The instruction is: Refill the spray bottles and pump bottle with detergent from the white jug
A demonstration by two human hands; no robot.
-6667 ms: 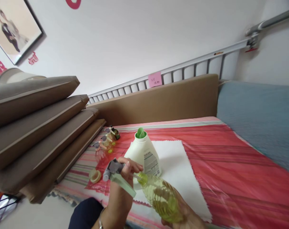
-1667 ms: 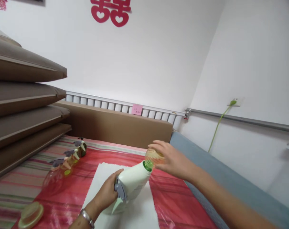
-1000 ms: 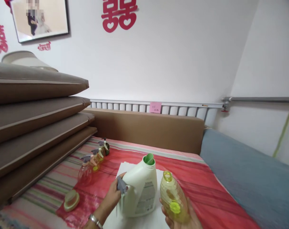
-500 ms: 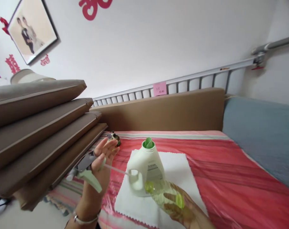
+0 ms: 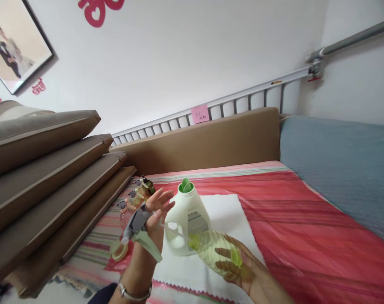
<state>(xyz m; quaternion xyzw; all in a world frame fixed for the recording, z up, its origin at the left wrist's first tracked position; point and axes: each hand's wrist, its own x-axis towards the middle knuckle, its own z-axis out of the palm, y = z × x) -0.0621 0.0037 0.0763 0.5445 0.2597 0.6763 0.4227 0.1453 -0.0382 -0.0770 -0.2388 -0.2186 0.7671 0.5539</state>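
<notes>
My left hand holds a grey and pale green spray nozzle, its thin clear tube pointing right toward the bottle's neck. In my right hand lies a clear yellow-green ribbed bottle, tilted on its side with its open neck to the left. The tube's tip is near that neck; whether it is inside cannot be made out. Behind both, a pale green jug with a green spout in its mouth stands upright on a white cloth.
Several spray bottles stand at the left behind my left hand, near a small round lid. Stacked brown cushions fill the left side. A brown padded board runs along the back, and a blue-grey surface is at right.
My left hand has moved right with the nozzle, bringing the tube's tip close to the bottle's neck. The view has shifted, and more bottles show at the left.
</notes>
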